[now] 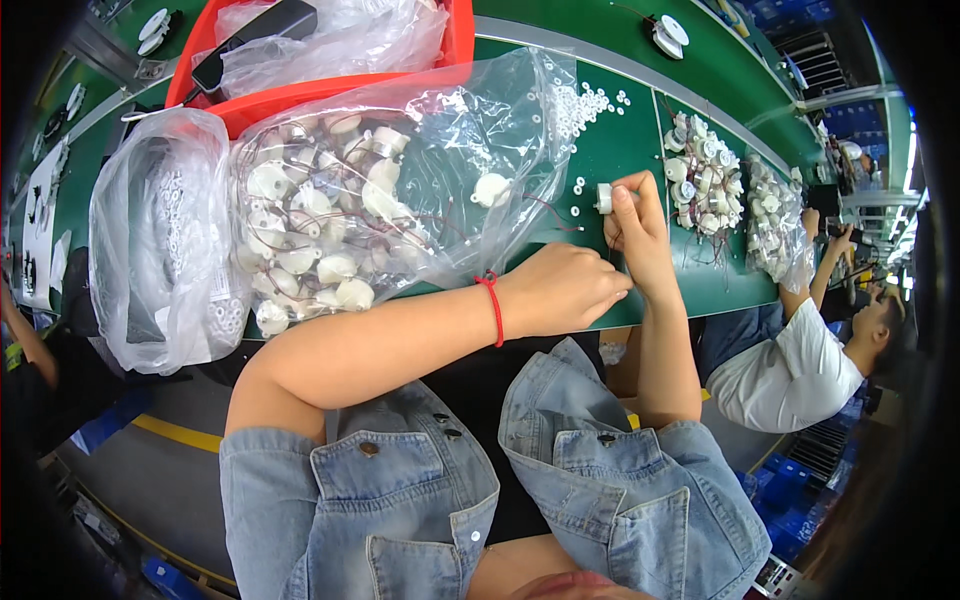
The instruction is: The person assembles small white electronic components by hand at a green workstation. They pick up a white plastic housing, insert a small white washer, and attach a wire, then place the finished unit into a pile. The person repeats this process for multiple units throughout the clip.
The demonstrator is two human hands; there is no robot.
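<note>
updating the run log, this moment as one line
left hand: curled, contents hidden | right hand: holds white cylindrical part | nearby: white ring-shaped pieces, green tabletop

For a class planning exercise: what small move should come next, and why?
Probably the left hand, if free, should pick up a small round white ring: the right hand grips a short white cylindrical part, and that ring lies loose beside it on the green tabletop. Whether the left hand holds anything is hidden.
</note>
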